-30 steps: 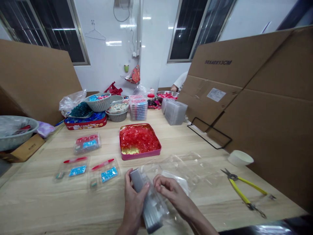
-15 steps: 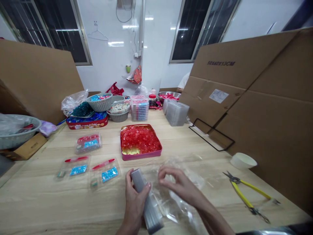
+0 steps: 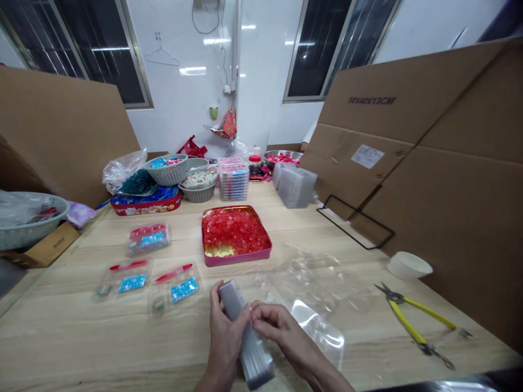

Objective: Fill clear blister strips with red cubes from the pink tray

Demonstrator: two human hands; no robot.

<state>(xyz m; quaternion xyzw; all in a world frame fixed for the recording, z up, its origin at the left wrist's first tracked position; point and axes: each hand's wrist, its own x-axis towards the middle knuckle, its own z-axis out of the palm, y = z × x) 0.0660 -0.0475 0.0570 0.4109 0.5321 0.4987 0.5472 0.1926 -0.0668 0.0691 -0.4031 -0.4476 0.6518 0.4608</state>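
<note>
Grey plastic stack; between both hands

I work in what looks like small packing workshop: wood-grain surface before me carries tin of red pieces, baskets of small parts, stacked filled clear cases, yellow-handled pliers. Carton cardboard stands on both sides of me; beyond, glossy white wall, dark windows.

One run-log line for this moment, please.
left hand: grips plastic stack | right hand: at stack's side | nearby: red tin, clear plastic film
</note>
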